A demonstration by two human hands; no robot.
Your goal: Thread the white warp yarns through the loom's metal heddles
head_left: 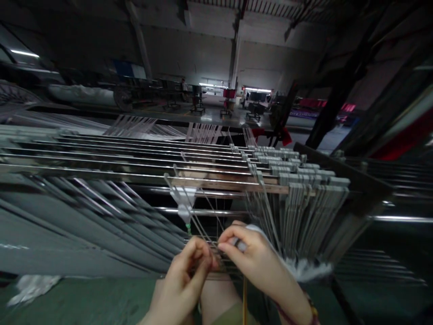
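Note:
My left hand (186, 275) is closed in a pinch low in the middle of the view, beside several slanting metal heddles (198, 225). Whatever is between its fingertips is too small to make out. Just to its right, my right hand (248, 250) has thumb and forefinger pinched together, the tips apart from the left hand. Something pale shows inside its curled fingers, and its kind is not clear. White yarn (307, 268) passes behind the right wrist and spreads in a loose fringe. A white cloth-like piece (184, 203) with a green tie hangs above the left hand.
Long metal heddle bars (135, 155) cross in front of me. Dense heddles hang at the right (297, 216) and slant at the left (84, 221). Warp threads (203, 134) stretch behind the bars. A yellow rod (244, 300) stands below my right hand. White scrap (32, 289) lies on the green floor.

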